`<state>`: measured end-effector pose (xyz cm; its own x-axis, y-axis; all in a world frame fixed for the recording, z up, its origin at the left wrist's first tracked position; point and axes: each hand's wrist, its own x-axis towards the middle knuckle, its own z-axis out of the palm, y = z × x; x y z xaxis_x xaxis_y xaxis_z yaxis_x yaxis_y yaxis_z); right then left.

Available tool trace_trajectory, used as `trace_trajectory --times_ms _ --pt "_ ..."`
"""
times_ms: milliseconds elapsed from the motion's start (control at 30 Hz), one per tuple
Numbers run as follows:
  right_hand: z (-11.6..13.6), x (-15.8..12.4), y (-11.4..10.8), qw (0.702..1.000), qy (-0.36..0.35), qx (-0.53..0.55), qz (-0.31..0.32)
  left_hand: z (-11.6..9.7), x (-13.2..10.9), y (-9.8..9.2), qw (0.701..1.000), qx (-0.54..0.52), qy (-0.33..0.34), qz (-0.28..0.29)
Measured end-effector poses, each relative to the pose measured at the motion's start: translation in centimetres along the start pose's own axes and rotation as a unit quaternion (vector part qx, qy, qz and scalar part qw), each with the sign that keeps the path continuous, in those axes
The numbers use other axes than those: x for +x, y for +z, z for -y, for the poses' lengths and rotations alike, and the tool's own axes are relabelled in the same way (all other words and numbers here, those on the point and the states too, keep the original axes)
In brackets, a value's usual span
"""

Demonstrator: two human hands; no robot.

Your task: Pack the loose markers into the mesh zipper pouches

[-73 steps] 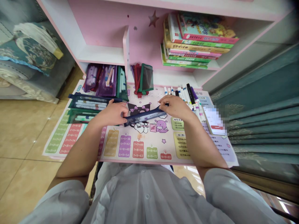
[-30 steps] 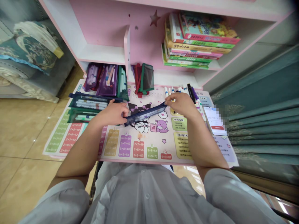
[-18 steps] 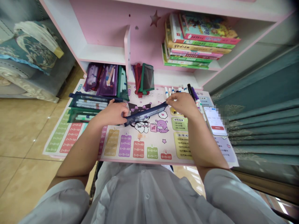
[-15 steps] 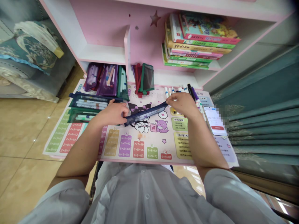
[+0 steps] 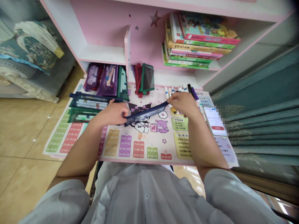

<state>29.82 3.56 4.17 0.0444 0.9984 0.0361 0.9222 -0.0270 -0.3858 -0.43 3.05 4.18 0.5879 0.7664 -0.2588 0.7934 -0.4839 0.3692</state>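
Note:
A dark blue mesh pouch [image 5: 147, 114] with pens inside slants over the printed desk mat [image 5: 140, 146]. Its left end is pinched by my left hand [image 5: 114, 112], and its right, higher end by my right hand [image 5: 183, 104]. Left of my left hand lie a blue pouch [image 5: 91, 102] and a green pouch [image 5: 80, 116], both with pens in them. Loose markers [image 5: 198, 102] lie behind and beside my right hand, which partly hides them.
Filled purple pouches [image 5: 108, 80] and a green one [image 5: 122, 82] stand at the back left. Red [image 5: 138, 79] and green pouches [image 5: 148, 77] lean at the back middle. Books [image 5: 193, 43] are stacked on the shelf; a phone [image 5: 215, 121] lies at the right.
My right hand has shifted very slightly to the right with the pouch's end. My left hand looks unmoved.

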Motion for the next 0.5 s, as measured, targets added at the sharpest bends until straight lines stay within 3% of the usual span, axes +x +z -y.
trace_trajectory --times_ms 500 --pt "-0.16 0.23 -0.17 1.000 0.021 0.002 -0.004 0.04 0.01 0.00 1.000 -0.003 -0.002 -0.001"
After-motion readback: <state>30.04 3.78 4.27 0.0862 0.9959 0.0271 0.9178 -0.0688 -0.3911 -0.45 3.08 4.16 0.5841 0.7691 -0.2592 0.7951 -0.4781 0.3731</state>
